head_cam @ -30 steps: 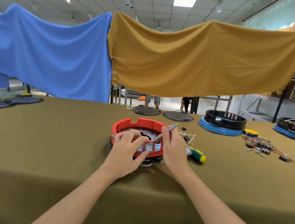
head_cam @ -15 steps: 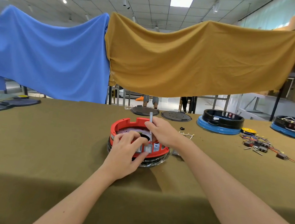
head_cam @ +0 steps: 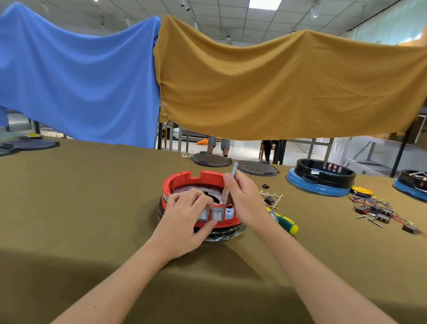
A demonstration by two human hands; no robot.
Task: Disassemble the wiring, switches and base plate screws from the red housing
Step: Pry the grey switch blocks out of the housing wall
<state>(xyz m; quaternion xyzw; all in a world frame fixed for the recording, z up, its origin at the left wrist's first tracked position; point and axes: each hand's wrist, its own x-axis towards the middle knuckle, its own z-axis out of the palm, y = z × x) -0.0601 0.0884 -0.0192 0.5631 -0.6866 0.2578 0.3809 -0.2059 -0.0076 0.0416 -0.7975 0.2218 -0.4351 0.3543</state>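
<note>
Housing (head_cam: pixel 199 180), red and ring-shaped, sits on the olive cloth (head_cam: pixel 67 225) at table centre, where our left hand (head_cam: pixel 187 220) grips its near wall, thumb beside a grey switch (head_cam: pixel 217 214). Our right hand (head_cam: pixel 246 199) pinches a thin silver tool (head_cam: pixel 231 182) upright, tip inside the ring. Beyond we see a green-handled screwdriver (head_cam: pixel 286 223), loose wires (head_cam: pixel 384 213), and black rings on blue bases (head_cam: pixel 321 178).

left hand (head_cam: pixel 187 220) covering red housing (head_cam: pixel 197 180) front, screwdriver (head_cam: pixel 227 190) tip hidden inside
</note>
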